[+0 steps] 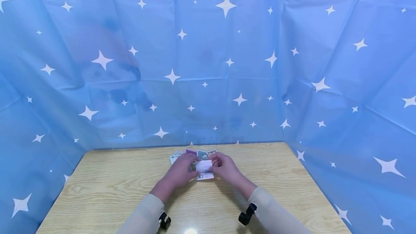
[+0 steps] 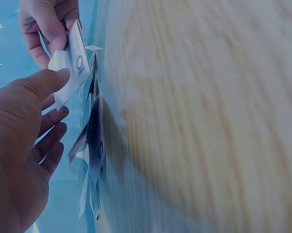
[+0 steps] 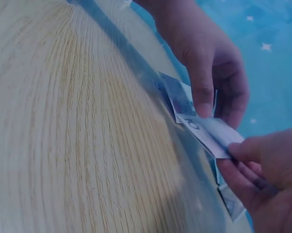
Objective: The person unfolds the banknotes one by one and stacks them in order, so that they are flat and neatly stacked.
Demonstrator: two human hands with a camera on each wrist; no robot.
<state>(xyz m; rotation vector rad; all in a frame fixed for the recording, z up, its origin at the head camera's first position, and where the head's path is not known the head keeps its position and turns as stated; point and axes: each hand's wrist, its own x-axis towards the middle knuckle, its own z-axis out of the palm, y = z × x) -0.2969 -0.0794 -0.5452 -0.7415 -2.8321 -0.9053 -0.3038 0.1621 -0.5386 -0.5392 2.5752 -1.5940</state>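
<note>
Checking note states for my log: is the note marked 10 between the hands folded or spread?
Partly folded: the note has a plain white flap over its upper part, with the printed 10 showing below.

Dim wrist pics, glare on tbl (image 1: 208,203)

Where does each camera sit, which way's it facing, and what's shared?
Head: on the head, facing forward and down at table and starry backdrop; left hand, right hand and sleeves show.
Left wrist: on that wrist, facing the held note; both hands show.
Right wrist: on that wrist, facing the same note; both hands show.
Both wrist views share the note and the table.
</note>
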